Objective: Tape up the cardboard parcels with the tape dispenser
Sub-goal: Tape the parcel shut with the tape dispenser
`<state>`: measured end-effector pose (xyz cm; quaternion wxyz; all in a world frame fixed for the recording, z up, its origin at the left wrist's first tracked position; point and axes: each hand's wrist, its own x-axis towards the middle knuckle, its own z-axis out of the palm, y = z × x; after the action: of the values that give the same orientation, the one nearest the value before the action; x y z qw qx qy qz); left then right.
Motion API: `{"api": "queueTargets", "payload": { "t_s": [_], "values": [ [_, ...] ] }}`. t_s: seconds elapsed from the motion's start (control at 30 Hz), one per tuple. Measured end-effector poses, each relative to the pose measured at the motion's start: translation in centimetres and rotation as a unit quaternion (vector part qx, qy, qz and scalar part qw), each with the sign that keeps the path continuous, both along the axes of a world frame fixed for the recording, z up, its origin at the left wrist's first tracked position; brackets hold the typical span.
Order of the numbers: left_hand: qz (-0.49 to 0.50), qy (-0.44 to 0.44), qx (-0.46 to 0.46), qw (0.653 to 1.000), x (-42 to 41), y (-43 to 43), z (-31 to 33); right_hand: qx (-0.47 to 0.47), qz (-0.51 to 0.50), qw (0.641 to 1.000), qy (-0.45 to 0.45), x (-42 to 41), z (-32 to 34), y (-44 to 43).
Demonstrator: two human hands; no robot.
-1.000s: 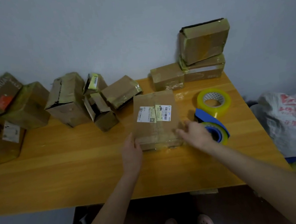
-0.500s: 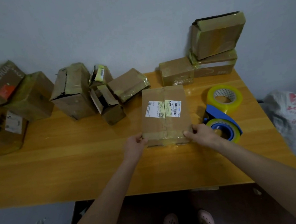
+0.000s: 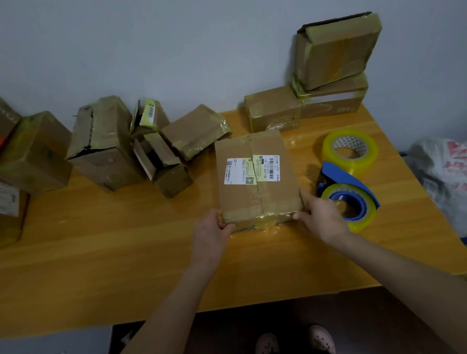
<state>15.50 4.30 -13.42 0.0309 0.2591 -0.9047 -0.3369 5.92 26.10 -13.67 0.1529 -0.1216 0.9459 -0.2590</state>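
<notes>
My left hand (image 3: 212,232) grips the near left corner of the parcel (image 3: 256,186), fingers curled round the edge. My right hand (image 3: 324,216) holds the near right corner, thumb at the front edge and fingers up along the side. The parcel lies flat on the tabletop (image 3: 106,262), a little right of the middle, its long side running away from me. A white shipping label (image 3: 237,170) sits on its top face. A tape strip (image 3: 258,200) runs down the centre seam, and glossy tape (image 3: 262,219) wraps the near end between my hands.

Just to the right of my right hand the tape dispenser (image 3: 349,190) rests on the tabletop, blue, with a yellowish roll loaded. I cannot tell whether the hand touches it. Just behind it a spare roll (image 3: 351,161) lies flat.

At the rear right a small taped box (image 3: 272,109) stands beside a flat box (image 3: 334,102), and a tilted box (image 3: 337,50) sits on the flat one against the wall (image 3: 183,38). To the left of the parcel, battered boxes (image 3: 105,144) with torn flaps crowd the rear edge, and more boxes (image 3: 31,152) are piled at the far left. A printed plastic bag (image 3: 457,179) sits off the tabletop's right edge. Feet in slippers (image 3: 266,346) show below the near edge.
</notes>
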Motion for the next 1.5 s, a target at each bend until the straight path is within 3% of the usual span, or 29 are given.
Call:
{"api": "queueTargets", "payload": {
  "t_s": [0.1, 0.17, 0.3, 0.5, 0.73, 0.87, 1.03, 1.17, 1.27, 1.33, 1.4, 1.5],
  "values": [
    [0.029, -0.028, 0.009, 0.999, -0.2, 0.4, -0.4, 0.083, 0.0, 0.997, 0.01, 0.2, -0.5, -0.1],
    [0.001, -0.052, -0.037, 0.998, -0.4, 0.4, -0.3, 0.126, 0.01, 0.992, 0.003, 0.4, -0.7, 0.1],
    [-0.064, -0.046, -0.076, 0.994, -1.5, 1.2, 0.3, 0.128, 0.03, 0.989, 0.067, 0.5, -0.2, -1.0],
    [-0.108, -0.126, -0.159, 0.973, -2.7, 2.1, -0.5, 0.163, 0.058, 0.98, 0.103, -0.3, -0.2, -2.6],
    [-0.176, -0.052, -0.035, 0.982, -0.4, -1.3, -1.0, 0.051, 0.099, 0.991, 0.07, -1.2, -0.7, 0.4],
    [-0.138, -0.032, 0.047, 0.989, -0.3, -1.4, -0.6, 0.083, 0.106, 0.989, 0.065, -1.7, -0.5, 0.4],
    [-0.163, -0.044, -0.02, 0.985, -0.5, -2.1, -0.7, 0.089, 0.087, 0.991, 0.048, -1.3, -0.4, -0.2],
    [-0.161, -0.046, -0.035, 0.985, -0.5, -4.0, 0.2, 0.109, 0.134, 0.985, 0.02, 1.5, 1.0, -1.4],
    [-0.12, -0.038, -0.153, 0.98, -1.1, -4.3, 1.0, 0.038, 0.231, 0.97, -0.07, 5.4, 1.3, -4.2],
    [-0.157, -0.078, -0.191, 0.966, -1.3, -3.3, 1.7, -0.005, 0.272, 0.955, -0.115, 6.3, 1.8, -5.4],
    [-0.209, -0.16, -0.191, 0.946, -0.9, -2.1, 1.8, -0.003, 0.23, 0.971, -0.059, 4.6, 2.8, -5.5],
    [-0.283, -0.226, -0.258, 0.896, 0.1, -2.0, 1.5, 0.018, 0.09, 0.991, 0.097, 0.4, 4.5, -4.5]
  ]
}}
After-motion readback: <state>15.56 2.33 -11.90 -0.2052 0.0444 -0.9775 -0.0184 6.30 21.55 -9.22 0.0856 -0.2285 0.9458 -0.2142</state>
